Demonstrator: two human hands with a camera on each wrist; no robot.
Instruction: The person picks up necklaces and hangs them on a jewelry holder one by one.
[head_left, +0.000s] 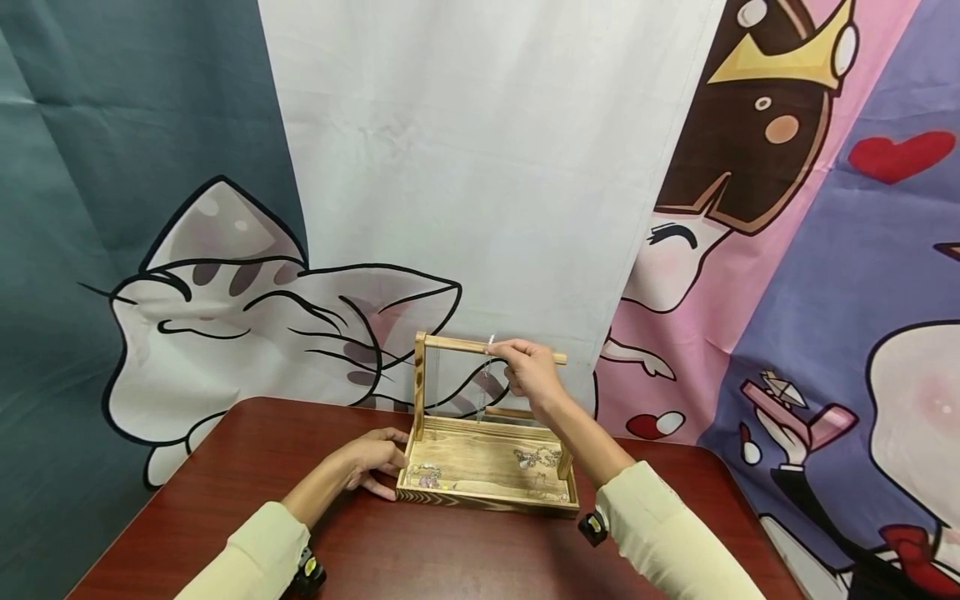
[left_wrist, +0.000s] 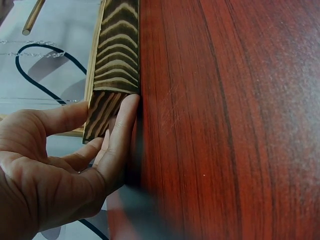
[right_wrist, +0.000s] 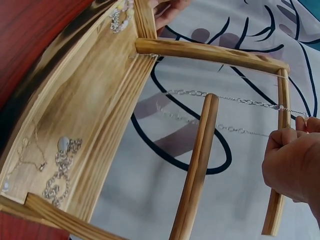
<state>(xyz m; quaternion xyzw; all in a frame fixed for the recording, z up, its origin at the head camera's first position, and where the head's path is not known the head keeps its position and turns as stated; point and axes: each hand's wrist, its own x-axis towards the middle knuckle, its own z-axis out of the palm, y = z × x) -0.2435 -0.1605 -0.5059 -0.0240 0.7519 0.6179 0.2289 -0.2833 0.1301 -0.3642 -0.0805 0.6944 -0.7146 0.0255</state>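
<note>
My right hand [head_left: 531, 371] pinches a silver chain necklace [right_wrist: 245, 101] at the top bar [head_left: 453, 343] of a wooden jewelry stand. Two strands of the chain hang down from the fingertips, clear of the tray floor. At the stand's left end, my left hand [head_left: 371, 458] grips the tray [left_wrist: 117, 55], its thumb on the upper edge and fingers against the end and underside. A beaded bracelet [head_left: 427, 475] lies in the tray's left corner, close to that hand. Toward the right lie a chunky chain with a pale pendant [right_wrist: 62, 145] and a thin gold-toned necklace [right_wrist: 35, 155].
A thin necklace [head_left: 437, 375] hangs near the left post [head_left: 420, 387] of the stand. Behind the tray runs a lower bar [head_left: 510, 412]. The stand sits on a reddish-brown table [head_left: 450, 550], with a cartoon-printed cloth [head_left: 480, 167] behind it.
</note>
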